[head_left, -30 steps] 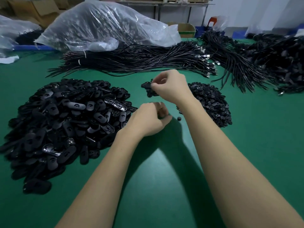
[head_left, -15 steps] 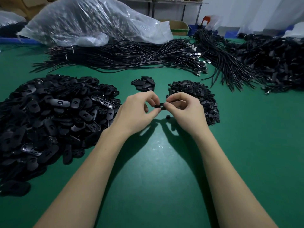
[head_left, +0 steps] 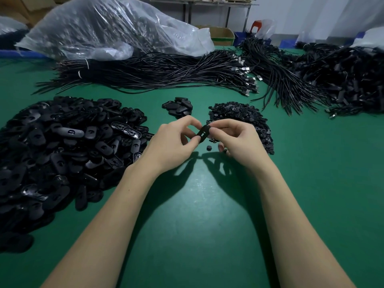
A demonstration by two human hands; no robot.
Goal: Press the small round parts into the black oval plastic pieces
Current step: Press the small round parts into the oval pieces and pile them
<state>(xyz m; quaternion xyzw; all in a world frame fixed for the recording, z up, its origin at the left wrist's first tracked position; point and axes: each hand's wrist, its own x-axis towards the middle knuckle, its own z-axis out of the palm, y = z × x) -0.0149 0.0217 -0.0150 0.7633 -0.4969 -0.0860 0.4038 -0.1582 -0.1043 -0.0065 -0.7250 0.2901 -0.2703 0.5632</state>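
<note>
A green table (head_left: 187,235) carries a big heap of black oval pieces (head_left: 62,146) — right of it a small oval stack (head_left: 178,107), a mound of round parts (head_left: 239,115), one stray part (head_left: 208,148) — beyond it, cable bundles (head_left: 166,73) and a plastic bag (head_left: 108,28).

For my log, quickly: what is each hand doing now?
Left hand: pinching the black oval piece.
Right hand: pinching the same piece.

Oval pieces pile (head_left: 62,150) left, round parts pile (head_left: 239,113) right, cables (head_left: 166,73) behind.
</note>
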